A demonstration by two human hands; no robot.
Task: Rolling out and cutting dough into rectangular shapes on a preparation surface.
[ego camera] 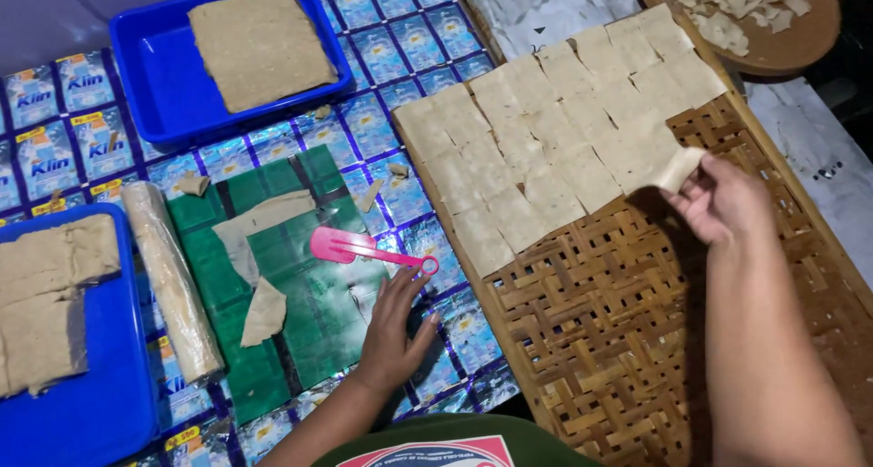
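My right hand (pixel 723 199) pinches a thin beige dough square (pixel 680 167) and holds it just above a woven bamboo tray (pixel 618 331), at the edge of several dough squares (pixel 555 130) laid in rows on the tray's far part. My left hand (pixel 396 326) lies flat, fingers apart, on the plastic-covered work surface (pixel 400 49), holding nothing. Its fingertips are close to a pink plastic cutter (pixel 359 247) that lies on a green sheet (pixel 309 294). Torn dough scraps (pixel 259 249) rest on that green sheet.
A dough-coated rolling pin (pixel 171 281) lies left of the green sheet. A blue tray (pixel 155 76) at the back holds one dough sheet (pixel 259 44); another blue tray (pixel 100 403) at the left holds dough sheets. A round wooden plate (pixel 791 44) with dough scraps sits top right.
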